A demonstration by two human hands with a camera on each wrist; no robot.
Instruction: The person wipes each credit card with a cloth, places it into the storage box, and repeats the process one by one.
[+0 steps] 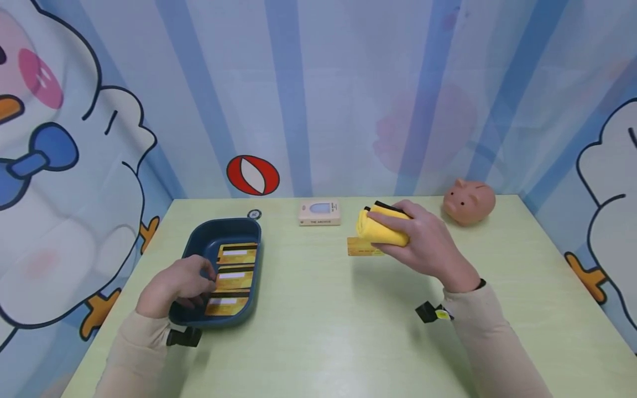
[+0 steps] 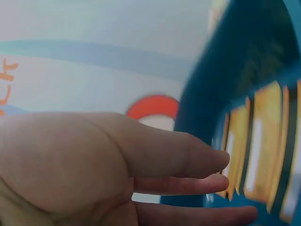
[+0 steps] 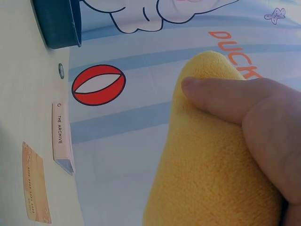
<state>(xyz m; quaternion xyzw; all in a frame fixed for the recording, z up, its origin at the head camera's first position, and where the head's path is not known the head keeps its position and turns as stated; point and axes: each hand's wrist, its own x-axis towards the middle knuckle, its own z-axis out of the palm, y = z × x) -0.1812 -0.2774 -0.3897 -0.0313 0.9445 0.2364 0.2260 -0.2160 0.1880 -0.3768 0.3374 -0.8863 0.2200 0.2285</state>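
Observation:
My right hand (image 1: 423, 237) grips a folded yellow cloth (image 1: 385, 226) with black trim, held above the table. Partly behind it, a gold card (image 1: 360, 247) lies on the tabletop; the right wrist view shows the card (image 3: 36, 183) whole. My left hand (image 1: 184, 282) reaches into a dark blue tray (image 1: 256, 296), its thumb and extended fingers close to the cards. Inside the tray several gold cards (image 1: 236, 276) with black stripes lie in a column. In the left wrist view nothing shows between thumb and fingers; whether the fingertips touch a card I cannot tell.
A pink piggy bank (image 1: 469, 202) stands at the back right. Near the back edge lies a small pale box (image 1: 319, 213) marked "THE ARCHIVE". A round chip (image 1: 254, 214) is beside the tray's far right corner. A printed curtain (image 1: 338, 110) hangs behind the table.

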